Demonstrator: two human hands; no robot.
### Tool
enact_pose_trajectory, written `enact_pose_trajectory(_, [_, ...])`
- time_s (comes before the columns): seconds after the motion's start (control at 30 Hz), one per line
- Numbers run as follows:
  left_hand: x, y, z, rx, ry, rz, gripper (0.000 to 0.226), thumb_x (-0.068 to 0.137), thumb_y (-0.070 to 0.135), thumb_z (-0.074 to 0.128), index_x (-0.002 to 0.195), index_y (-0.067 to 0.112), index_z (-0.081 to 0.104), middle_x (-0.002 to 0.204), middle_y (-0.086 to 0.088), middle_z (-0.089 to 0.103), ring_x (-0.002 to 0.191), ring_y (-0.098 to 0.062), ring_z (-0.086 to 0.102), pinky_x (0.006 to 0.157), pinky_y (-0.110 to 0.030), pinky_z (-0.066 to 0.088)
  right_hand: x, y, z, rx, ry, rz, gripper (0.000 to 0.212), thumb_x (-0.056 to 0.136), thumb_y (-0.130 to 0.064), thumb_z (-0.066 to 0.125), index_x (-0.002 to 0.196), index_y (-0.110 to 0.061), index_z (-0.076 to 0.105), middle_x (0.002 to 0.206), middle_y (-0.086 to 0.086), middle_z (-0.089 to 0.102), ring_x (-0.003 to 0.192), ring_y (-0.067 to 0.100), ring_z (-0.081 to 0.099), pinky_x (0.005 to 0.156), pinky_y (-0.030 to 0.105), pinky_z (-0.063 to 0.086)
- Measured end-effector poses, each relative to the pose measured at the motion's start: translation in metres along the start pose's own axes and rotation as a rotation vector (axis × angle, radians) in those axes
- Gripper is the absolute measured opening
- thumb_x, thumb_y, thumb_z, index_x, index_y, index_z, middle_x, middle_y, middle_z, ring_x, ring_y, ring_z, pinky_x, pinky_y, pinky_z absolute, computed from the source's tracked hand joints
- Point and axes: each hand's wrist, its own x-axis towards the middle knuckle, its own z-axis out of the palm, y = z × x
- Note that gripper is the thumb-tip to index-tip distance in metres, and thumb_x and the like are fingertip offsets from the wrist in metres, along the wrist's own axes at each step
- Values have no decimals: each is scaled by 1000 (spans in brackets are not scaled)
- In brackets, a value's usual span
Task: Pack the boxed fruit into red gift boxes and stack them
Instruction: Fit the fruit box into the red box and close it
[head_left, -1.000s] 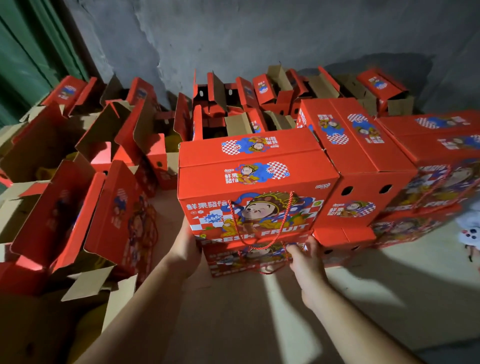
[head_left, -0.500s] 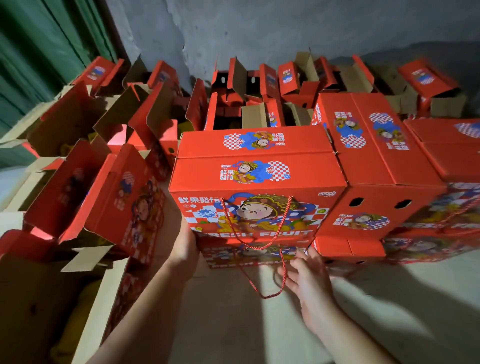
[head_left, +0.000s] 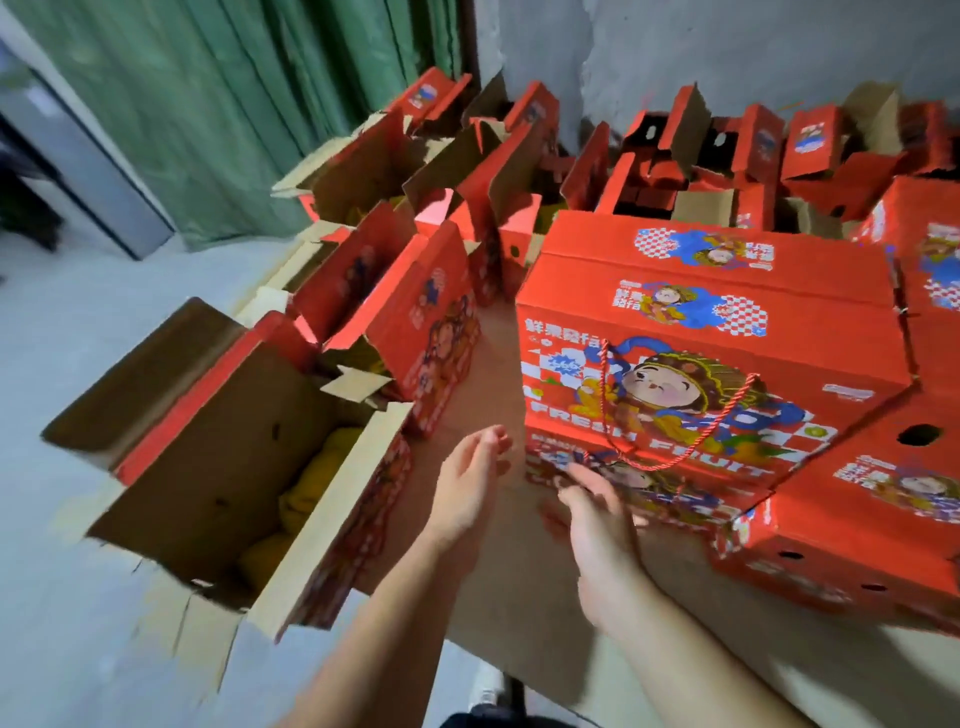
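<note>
A closed red gift box with a cartoon print and a red rope handle sits on top of another closed red box, at the centre right. My left hand hovers just left of that stack, fingers loosely bent, holding nothing. My right hand is in front of the lower box, fingers spread and blurred, holding nothing. At the lower left an open red gift box shows yellow fruit inside.
More closed red boxes are stacked at the right. Several open red boxes with raised flaps fill the floor behind, up to the grey wall. A green curtain hangs at the back left. Flat cardboard lies under my hands.
Both hands have let go of the top closed box and drawn back from it. The view has swung left, bringing the open box with yellow fruit into sight.
</note>
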Motion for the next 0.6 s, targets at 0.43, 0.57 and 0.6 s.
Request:
enact_pose_trajectory(0.43, [23,48,-237,1014,283,486,39,101,29,64,140,29,61,149,2,57,140,-21,48,118,-40,41,-50,1,181,-432,-360,149,91,90,-58,67,162,-33,17,161,-5,34,145,26,38,112,46,35])
enact_pose_trajectory(0.57, [57,22,-278,1261,44,249,67,104,48,53,163,31,29,169,-6,28,157,-38,13,129,-52,16,-45,15,205,-380,-190,202,50,105,-35,51,150,-19,38,138,8,56,122,28,54,103,43,42])
enact_pose_trajectory(0.6, [60,14,-281,1283,-14,246,69,104,50,51,165,32,23,171,-4,22,158,-39,5,129,-54,11,-44,20,204,-360,-153,204,43,106,-33,50,145,-18,43,130,8,61,118,28,57,105,46,45])
